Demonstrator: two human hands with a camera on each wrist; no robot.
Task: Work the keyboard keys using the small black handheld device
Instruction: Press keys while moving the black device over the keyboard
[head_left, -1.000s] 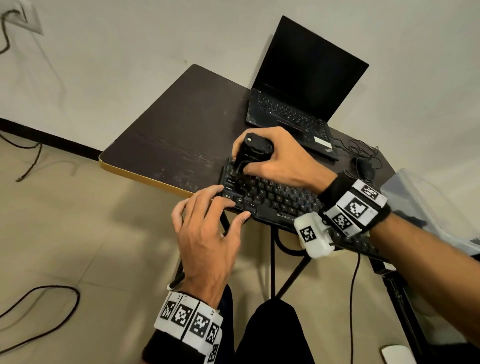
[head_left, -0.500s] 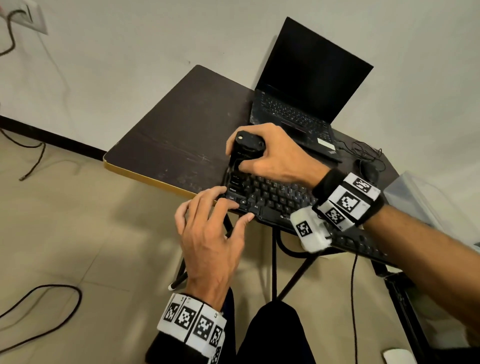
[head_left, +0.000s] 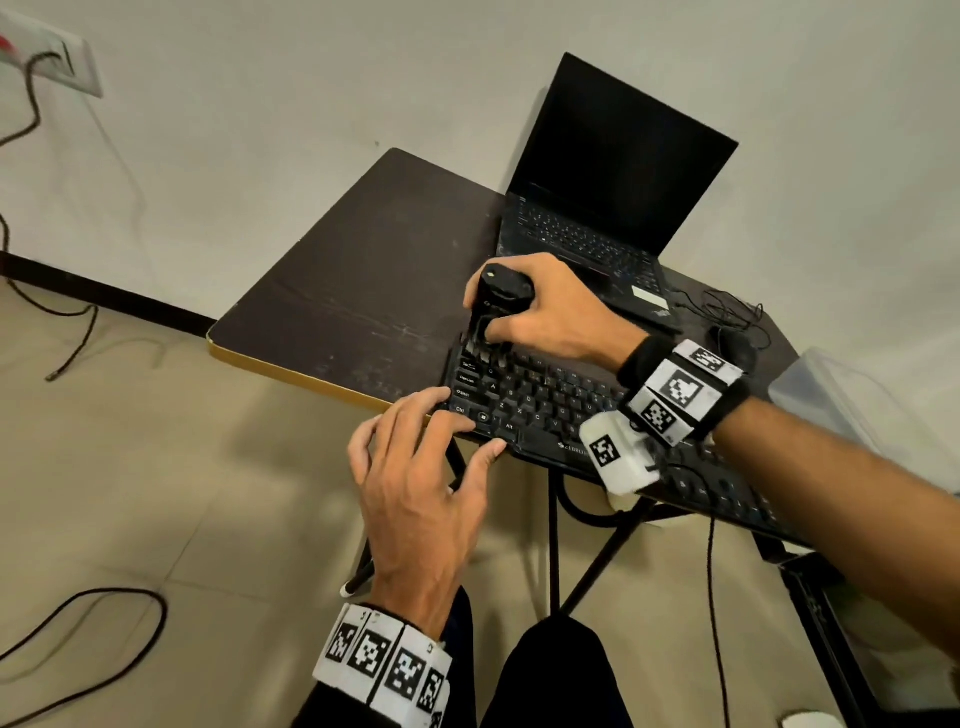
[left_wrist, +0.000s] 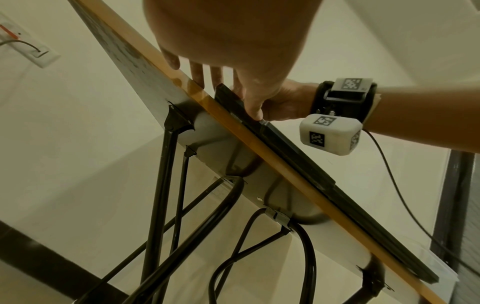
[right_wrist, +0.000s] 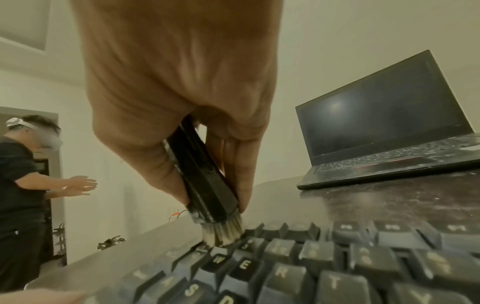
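Observation:
A black keyboard (head_left: 550, 400) lies along the near edge of a dark table (head_left: 363, 280). My right hand (head_left: 545, 312) grips a small black handheld device (head_left: 496, 299) upright over the keyboard's top-left keys. In the right wrist view the device (right_wrist: 200, 179) ends in pale bristles (right_wrist: 223, 232) that touch the number row above the W key. My left hand (head_left: 421, 467) rests with straight fingers on the keyboard's near-left corner by the Ctrl key, thumb against the front edge. In the left wrist view the left hand's fingertips (left_wrist: 205, 76) lie over the keyboard edge (left_wrist: 272, 133).
An open black laptop (head_left: 608, 197) stands at the table's back. A black mouse (head_left: 735, 348) with cable lies to the right, beside a clear plastic box (head_left: 852, 405). Cables run on the floor (head_left: 104, 649). Another person (right_wrist: 23, 185) stands far off in the right wrist view.
The right hand has carried the device a little away from me and left, from the lower-left keys toward the top rows. The left hand stays on the keyboard's corner.

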